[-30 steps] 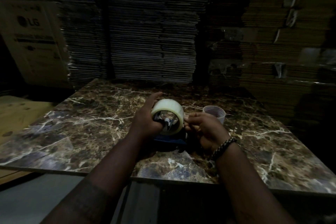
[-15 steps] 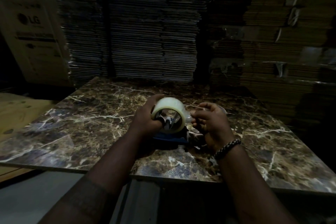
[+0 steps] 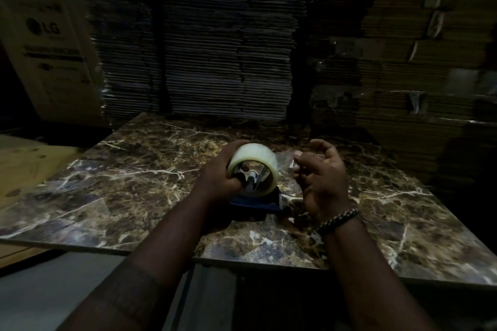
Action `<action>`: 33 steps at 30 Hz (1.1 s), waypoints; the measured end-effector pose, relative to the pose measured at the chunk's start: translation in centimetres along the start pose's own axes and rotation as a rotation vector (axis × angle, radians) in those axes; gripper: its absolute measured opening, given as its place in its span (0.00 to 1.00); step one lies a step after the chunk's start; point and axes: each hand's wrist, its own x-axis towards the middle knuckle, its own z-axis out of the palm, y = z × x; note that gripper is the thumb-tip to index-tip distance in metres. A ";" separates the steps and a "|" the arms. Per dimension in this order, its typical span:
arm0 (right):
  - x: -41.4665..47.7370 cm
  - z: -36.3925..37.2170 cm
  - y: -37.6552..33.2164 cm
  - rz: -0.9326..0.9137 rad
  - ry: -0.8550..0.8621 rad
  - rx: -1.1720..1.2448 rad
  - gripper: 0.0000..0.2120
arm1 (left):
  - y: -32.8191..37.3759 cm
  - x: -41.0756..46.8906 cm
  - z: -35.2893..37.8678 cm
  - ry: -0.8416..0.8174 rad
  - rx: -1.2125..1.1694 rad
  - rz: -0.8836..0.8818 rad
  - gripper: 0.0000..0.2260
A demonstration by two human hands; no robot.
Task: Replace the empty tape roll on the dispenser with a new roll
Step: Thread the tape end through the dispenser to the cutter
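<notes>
A full roll of clear tape (image 3: 254, 158) sits on the hub of a blue tape dispenser (image 3: 255, 201) that rests on the marble table (image 3: 134, 183). My left hand (image 3: 220, 177) grips the roll from its left side, thumb at the hub. My right hand (image 3: 322, 183) is raised just right of the roll, palm toward me, and pinches the loose clear end of the tape (image 3: 286, 162) between thumb and fingers. The empty core is hidden behind my right hand.
Tall stacks of flattened cardboard (image 3: 228, 48) stand right behind the table. A printed carton (image 3: 51, 43) stands at the back left. A wooden board (image 3: 24, 169) lies left of the table. The table's near edge (image 3: 269, 260) is close to me.
My right hand has lifted and turned palm-up, drawing the clear tape end away from the roll, and now covers the empty core. My left hand stays on the roll.
</notes>
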 end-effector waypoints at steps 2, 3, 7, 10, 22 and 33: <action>0.1 0.6 0.0 0.036 -0.010 0.036 0.21 | 0.0 0.1 0.1 -0.012 -0.001 0.005 0.37; 0.2 1.0 -0.1 0.057 -0.021 0.058 0.20 | -0.1 0.1 0.2 -0.022 -0.016 0.012 0.38; 0.2 2.7 0.0 0.157 -0.063 0.182 0.16 | -0.3 0.3 -0.1 -0.061 -0.107 0.075 0.42; 0.2 3.5 0.0 0.184 -0.071 0.189 0.16 | -0.1 0.2 0.1 -0.053 -0.235 0.113 0.37; -0.4 6.0 0.9 0.191 -0.064 0.061 0.16 | 0.6 0.6 0.7 0.044 -0.789 -0.116 0.24; 0.1 6.6 1.1 0.183 -0.044 0.051 0.16 | 0.0 1.1 -1.0 -0.053 -0.698 -0.206 0.23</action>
